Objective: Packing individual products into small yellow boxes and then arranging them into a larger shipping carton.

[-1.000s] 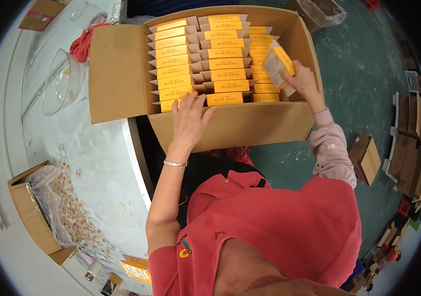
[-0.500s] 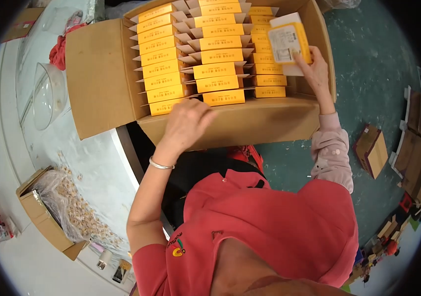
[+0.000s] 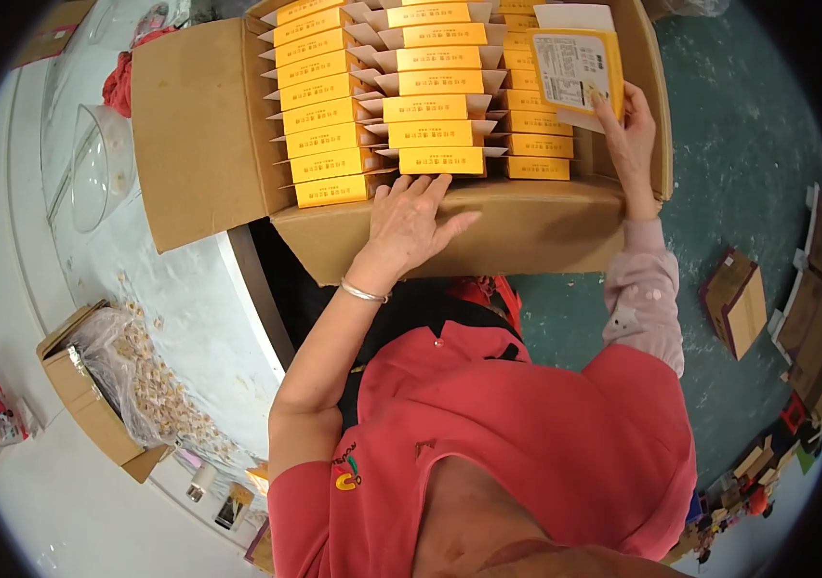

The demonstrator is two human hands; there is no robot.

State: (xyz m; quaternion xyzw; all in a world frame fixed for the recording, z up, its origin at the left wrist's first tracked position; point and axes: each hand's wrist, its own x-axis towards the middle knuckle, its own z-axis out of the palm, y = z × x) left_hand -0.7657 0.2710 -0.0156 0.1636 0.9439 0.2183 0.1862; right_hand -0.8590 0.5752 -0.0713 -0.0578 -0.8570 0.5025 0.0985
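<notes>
Clear plastic bowl [image 3: 95, 166] lies on the white table [image 3: 16, 289] at far left; brown corrugated cardboard carton [image 3: 201, 125] beside it holds rows of upright yellow cardboard packets [image 3: 334, 135]; left hand [image 3: 409, 223] rests flat, fingers spread, on the carton's near wall, fingertips touching the nearest packet row, gripping nothing; right hand [image 3: 629, 144] pinches a yellow-and-white flat packet [image 3: 575, 67] by its lower corner, over the carton's right end.

Lifted the yellow packet [image 3: 575, 67] higher, upright at upper right; left hand [image 3: 411, 226] spread flatter on the carton [image 3: 527, 226] rim
</notes>
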